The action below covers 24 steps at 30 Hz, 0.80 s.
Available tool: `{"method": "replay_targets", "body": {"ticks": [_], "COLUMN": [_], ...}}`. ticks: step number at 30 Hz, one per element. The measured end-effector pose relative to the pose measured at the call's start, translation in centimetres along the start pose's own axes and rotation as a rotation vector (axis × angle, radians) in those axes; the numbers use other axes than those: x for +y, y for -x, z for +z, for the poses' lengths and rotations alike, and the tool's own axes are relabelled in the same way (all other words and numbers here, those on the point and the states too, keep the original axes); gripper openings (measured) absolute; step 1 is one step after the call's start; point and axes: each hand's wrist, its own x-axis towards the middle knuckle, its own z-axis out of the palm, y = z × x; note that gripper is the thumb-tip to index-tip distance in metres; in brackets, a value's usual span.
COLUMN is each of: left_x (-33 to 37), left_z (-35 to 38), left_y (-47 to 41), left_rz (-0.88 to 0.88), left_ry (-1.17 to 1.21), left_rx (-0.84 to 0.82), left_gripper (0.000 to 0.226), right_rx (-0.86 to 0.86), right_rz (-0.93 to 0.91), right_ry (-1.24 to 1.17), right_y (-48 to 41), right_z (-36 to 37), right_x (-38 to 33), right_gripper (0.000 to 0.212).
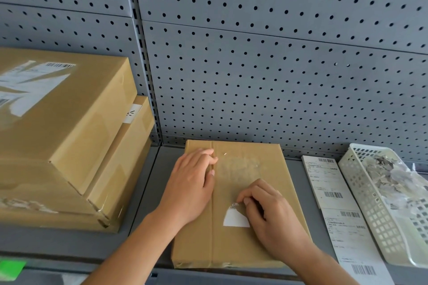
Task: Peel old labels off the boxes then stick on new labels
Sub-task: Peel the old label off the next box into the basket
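both forearms are reaching in from the bottom of the frame. right hand (275,217), lower centre-right, is curling its fingers over the lifted upper edge of the old label remnant (235,219) and appears to be pinching that curled, barcode-printed edge between thumb and fingertips; how firm the pinch is i cannot tell. left hand (192,185), just left of centre, is lying flat with relaxed fingers, pressing on the box top beside the centre seam and grasping nothing.

flat cardboard box (196,247) is sitting on the grey shelf (148,203) in the lower middle of the frame, its far edge close to the pegboard (254,65). a shiny patch is showing on the box top above the remnant.

judging by its looks, the remnant is thin paper that is likely tearing easily, so the lifted edge is the place to take hold, pulling low along the surface. the box looks stiff and fairly light, probably sliding readily on the smooth shelf, so pressing it flat makes sense.

new labels (347,227) are lying in a strip at lower right, beside a white basket (361,196) holding peeled scraps (389,176). stacked boxes (69,122), one carrying a torn label, are filling the left side.
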Motion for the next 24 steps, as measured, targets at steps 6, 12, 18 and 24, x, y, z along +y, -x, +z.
{"method": "replay_targets", "body": {"ticks": [6,12,18,24], "left_x": [-0.1,-0.2,-0.2,-0.1], "left_z": [0.1,0.2,0.1,-0.1], "left_y": [0.0,-0.1,-0.1,0.0], "left_rz": [-0.004,0.003,0.005,-0.007], "left_ry": [0.001,0.003,-0.009,-0.003], "left_rx": [-0.006,0.0,-0.001,-0.007], "left_gripper": [0.024,0.023,0.023,0.024], "right_rx": [-0.034,-0.07,-0.075,-0.131], "right_rz": [-0.018,0.002,-0.046,0.042], "right_ry": [0.004,-0.026,0.085,-0.142], "right_y": [0.0,0.1,-0.1,-0.1], "right_z": [0.0,-0.5,-0.3,-1.4], "right_x": [-0.1,-0.5,-0.6,-0.9], "right_gripper": [0.022,0.011,0.008,0.017]}}
